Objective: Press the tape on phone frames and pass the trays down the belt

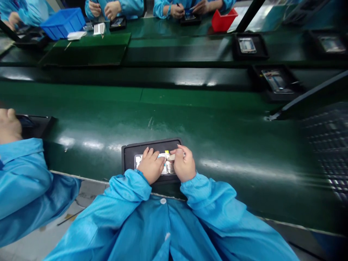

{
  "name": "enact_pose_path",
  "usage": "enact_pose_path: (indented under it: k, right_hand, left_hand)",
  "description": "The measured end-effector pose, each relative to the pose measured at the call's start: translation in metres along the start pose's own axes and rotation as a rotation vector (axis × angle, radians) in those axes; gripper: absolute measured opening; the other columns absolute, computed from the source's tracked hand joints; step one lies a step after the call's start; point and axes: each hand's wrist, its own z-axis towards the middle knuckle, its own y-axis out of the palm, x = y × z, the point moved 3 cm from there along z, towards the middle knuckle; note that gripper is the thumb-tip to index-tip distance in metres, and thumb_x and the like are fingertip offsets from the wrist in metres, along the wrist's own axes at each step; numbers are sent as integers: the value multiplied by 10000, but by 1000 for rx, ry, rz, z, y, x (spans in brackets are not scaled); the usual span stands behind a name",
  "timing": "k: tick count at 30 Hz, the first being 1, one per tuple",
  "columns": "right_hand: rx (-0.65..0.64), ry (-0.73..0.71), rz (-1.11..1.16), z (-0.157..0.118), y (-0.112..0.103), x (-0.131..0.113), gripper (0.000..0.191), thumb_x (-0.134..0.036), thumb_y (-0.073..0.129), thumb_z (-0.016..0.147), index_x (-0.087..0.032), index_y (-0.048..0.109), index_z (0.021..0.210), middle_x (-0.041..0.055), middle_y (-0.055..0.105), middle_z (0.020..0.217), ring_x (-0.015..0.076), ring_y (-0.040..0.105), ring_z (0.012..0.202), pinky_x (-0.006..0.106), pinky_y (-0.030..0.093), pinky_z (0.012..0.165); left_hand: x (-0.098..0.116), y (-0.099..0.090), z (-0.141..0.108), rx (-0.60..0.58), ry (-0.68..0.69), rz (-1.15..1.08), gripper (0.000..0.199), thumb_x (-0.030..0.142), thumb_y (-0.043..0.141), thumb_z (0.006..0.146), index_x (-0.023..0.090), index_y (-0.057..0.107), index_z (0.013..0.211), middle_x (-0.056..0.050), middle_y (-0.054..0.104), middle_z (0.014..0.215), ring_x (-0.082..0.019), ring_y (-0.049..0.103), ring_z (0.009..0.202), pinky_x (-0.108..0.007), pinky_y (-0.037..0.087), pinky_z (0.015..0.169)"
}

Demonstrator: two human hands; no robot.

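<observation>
A black tray (130, 150) lies at the near edge of the green table, holding a phone-like device (137, 159) with exposed inner parts. A small yellow tab (166, 152) shows at the device's upper edge. My left hand (151, 166) rests over the device's middle, its fingers spread and pointing away from me. At the device's right end, my right hand (185, 164) pinches a pale, pointed tool (171, 157), whose tip is over the device. The parts under my left palm are hidden.
Green table (231, 137) around the tray. At the left, a co-worker's hand (9, 125) is by another black tray (40, 125). Across stand a blue bin (63, 23), a red bin (223, 20) and trays with devices. A metal bar (312, 92) slants at the right.
</observation>
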Motion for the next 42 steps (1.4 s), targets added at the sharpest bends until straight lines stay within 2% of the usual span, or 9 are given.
enact_pose_path:
  k: [12,21,26,34,42]
  right_hand:
    - [-30,67,-4,1,-1,-2,261,-410,383,816,-201,494,926,28,647,701,166,611,620,324,488,609]
    - [-82,-89,-90,-2,0,3,243,-373,426,810,-199,514,954,66,651,825,191,610,809,353,484,708]
    - [-49,-7,-54,-1,-1,3,244,-373,392,825,-193,499,951,38,651,724,173,621,679,336,491,643]
    - [-60,-22,-47,-1,-1,0,234,-376,400,815,-199,493,937,40,651,724,178,622,683,344,493,639]
    - [-31,85,21,2,-2,-5,245,-408,378,817,-209,477,919,14,640,673,156,602,564,313,492,554]
  left_hand:
    - [2,0,0,-43,-25,-24,208,270,447,823,216,645,861,-61,614,959,-234,520,986,-467,350,942]
    - [0,1,0,-49,-29,-56,210,268,446,827,203,641,869,-67,614,962,-234,513,997,-464,343,947]
    - [1,0,-1,-24,-29,-57,186,264,473,811,216,649,851,-58,619,945,-242,522,979,-466,360,930]
    - [1,1,0,-37,-31,-51,173,258,491,799,226,648,863,-53,617,953,-245,521,988,-470,354,937]
    - [1,2,0,-36,-44,-68,206,266,455,821,224,651,870,-58,621,952,-239,521,990,-468,347,945]
